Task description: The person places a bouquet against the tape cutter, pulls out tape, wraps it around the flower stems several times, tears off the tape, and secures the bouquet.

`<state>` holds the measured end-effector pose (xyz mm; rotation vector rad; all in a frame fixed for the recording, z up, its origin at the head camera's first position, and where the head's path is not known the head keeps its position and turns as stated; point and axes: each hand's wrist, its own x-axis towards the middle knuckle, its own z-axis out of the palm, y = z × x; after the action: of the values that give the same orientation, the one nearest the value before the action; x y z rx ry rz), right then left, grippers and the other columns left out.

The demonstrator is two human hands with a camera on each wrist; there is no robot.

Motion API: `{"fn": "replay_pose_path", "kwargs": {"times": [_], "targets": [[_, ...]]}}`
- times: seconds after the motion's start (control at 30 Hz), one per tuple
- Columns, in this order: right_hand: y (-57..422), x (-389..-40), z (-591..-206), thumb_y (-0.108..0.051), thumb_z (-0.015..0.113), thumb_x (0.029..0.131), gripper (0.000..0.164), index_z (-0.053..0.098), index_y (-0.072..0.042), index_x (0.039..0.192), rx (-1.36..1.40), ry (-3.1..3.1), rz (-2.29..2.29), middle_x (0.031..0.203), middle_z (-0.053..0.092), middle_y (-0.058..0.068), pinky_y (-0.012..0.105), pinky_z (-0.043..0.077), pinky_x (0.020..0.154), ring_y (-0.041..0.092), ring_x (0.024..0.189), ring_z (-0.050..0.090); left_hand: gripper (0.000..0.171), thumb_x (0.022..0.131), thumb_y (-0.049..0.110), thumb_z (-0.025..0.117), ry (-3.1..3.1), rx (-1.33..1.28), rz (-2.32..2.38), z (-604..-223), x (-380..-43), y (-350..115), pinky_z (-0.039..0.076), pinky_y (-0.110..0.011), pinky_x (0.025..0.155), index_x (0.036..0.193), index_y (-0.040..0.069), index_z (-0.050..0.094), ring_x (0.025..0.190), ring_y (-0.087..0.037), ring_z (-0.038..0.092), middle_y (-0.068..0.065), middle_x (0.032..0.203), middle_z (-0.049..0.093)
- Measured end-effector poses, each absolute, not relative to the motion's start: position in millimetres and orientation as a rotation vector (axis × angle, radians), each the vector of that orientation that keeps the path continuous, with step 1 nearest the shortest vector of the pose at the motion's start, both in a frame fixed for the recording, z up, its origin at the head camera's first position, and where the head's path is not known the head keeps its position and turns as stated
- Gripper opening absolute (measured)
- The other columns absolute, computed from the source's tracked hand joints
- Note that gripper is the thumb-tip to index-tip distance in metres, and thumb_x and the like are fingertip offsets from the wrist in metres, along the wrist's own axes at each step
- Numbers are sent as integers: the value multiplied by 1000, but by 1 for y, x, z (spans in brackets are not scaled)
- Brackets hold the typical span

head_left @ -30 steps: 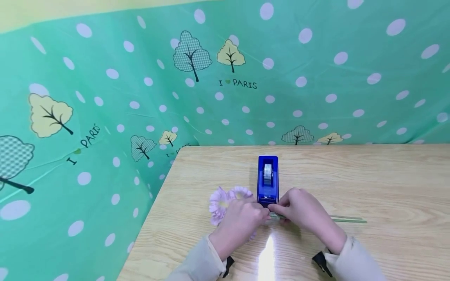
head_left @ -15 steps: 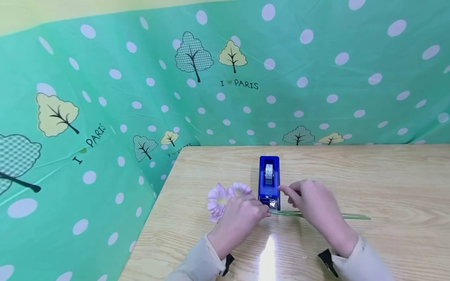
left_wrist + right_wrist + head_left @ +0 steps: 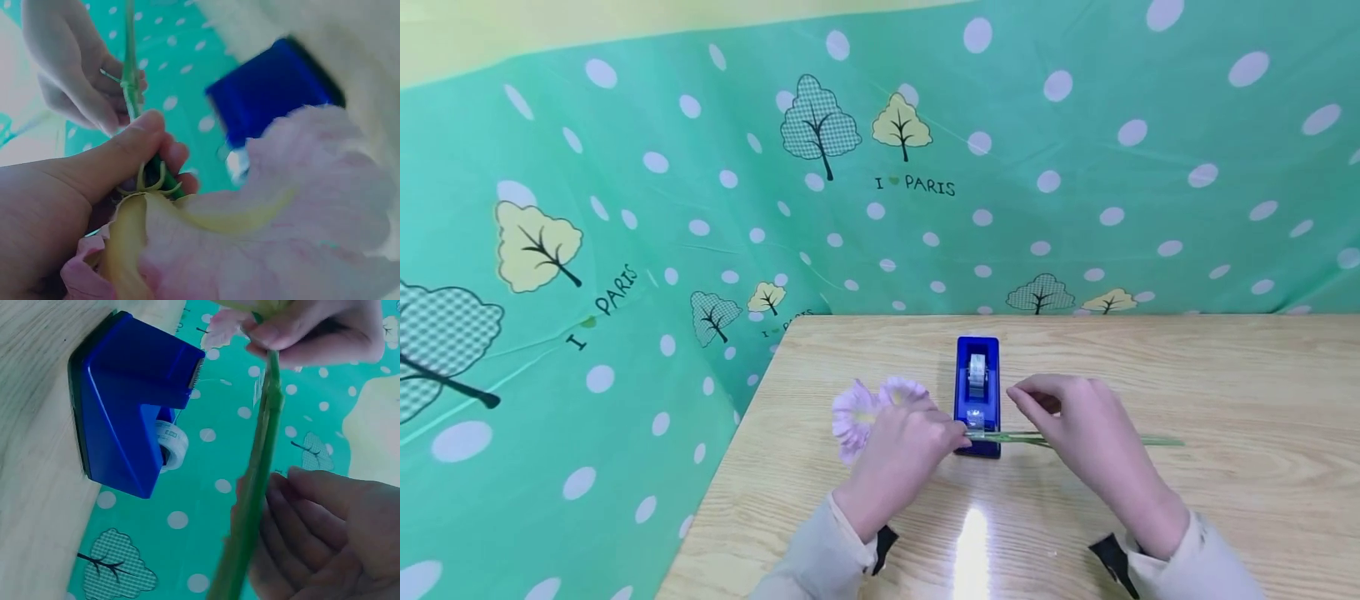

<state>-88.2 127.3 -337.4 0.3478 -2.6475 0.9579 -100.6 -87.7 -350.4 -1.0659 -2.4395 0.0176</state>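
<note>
My left hand (image 3: 910,446) pinches the green stems (image 3: 1011,437) of the light purple artificial flowers (image 3: 856,417), just below the blooms. In the left wrist view, its thumb and fingers close round the stem right under a flower's (image 3: 325,187) sepals. A short piece of clear tape (image 3: 257,390) sticks out from the stems near the left fingertips. My right hand (image 3: 1086,417) is beside the stems, fingers loosely bent and thumb near the index fingertip. Nothing shows between them in the right wrist view. Behind the stems stands a blue tape dispenser (image 3: 977,340).
A roll of clear tape (image 3: 174,445) sits in the dispenser, above whose mouth is a toothed cutting edge (image 3: 197,374). The wooden table (image 3: 1240,375) meets a green dotted cloth (image 3: 1075,192) at the back and left.
My right hand has come off the tape and stems by the dispenser and moved up and right. The left hand has raised the stems, which now cross the dispenser's front in the head view.
</note>
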Motion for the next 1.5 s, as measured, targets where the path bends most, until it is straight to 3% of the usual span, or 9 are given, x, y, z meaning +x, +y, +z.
{"fn": "replay_pose_path", "kwargs": {"times": [0.13, 0.33, 0.57, 0.9, 1.0, 1.1, 1.27, 1.5], "targets": [[120, -82, -335, -10, 73, 89, 5, 77, -7, 92, 458, -2456, 905, 84, 76, 3, 34, 61, 66, 15, 74, 72, 12, 85, 35, 76, -2446, -1000, 7, -338, -107, -91, 45, -14, 51, 79, 24, 76, 60, -3, 62, 13, 68, 70], [110, -77, -335, -1, 78, 81, 12, 79, -12, 87, 674, -2346, 939, 81, 76, -5, 19, 57, 61, 2, 69, 68, 11, 85, 34, 76, -2441, -937, -3, -318, -114, -94, 43, -15, 49, 80, 24, 77, 58, -5, 60, 11, 68, 70], [106, -83, -346, -5, 75, 85, 9, 79, -12, 88, 726, -2494, 1060, 80, 75, -7, 16, 56, 61, -4, 69, 65, 19, 87, 29, 75, -2404, -925, -111, -304, -115, -94, 43, -20, 49, 72, 19, 71, 54, -7, 53, 9, 60, 62], [115, -99, -365, -24, 69, 94, 13, 77, -17, 101, 484, -2611, 1208, 94, 75, -6, 29, 60, 75, 9, 84, 70, 8, 89, 28, 74, -2393, -1072, -167, -300, -109, -86, 50, -14, 55, 88, 20, 78, 65, -2, 66, 11, 77, 73], [118, -102, -368, -18, 72, 92, 13, 77, -17, 104, 508, -2549, 1257, 97, 76, -5, 27, 60, 75, 10, 87, 71, 9, 89, 28, 74, -2396, -1123, -169, -300, -107, -83, 51, -14, 57, 90, 20, 79, 68, -2, 67, 11, 79, 74], [119, -104, -369, -3, 76, 85, 24, 76, -12, 107, 558, -2457, 1325, 100, 76, -1, 25, 60, 75, 9, 89, 71, 10, 90, 28, 74, -2397, -1160, -190, -300, -104, -82, 53, -15, 60, 91, 20, 79, 71, -2, 68, 9, 83, 76], [123, -103, -368, -5, 75, 87, 32, 71, -9, 118, 570, -2354, 1494, 99, 76, 1, 20, 58, 75, 2, 88, 69, 11, 90, 29, 73, -2395, -1171, -207, -299, -100, -81, 54, -16, 61, 92, 20, 80, 74, -3, 69, 9, 85, 76], [125, -105, -367, 1, 73, 86, 41, 68, -11, 125, 702, -2236, 1513, 99, 74, 0, 19, 58, 76, 5, 86, 69, 12, 91, 30, 72, -2400, -1169, -185, -299, -99, -81, 54, -16, 60, 91, 20, 80, 71, -3, 68, 10, 83, 75]]}}
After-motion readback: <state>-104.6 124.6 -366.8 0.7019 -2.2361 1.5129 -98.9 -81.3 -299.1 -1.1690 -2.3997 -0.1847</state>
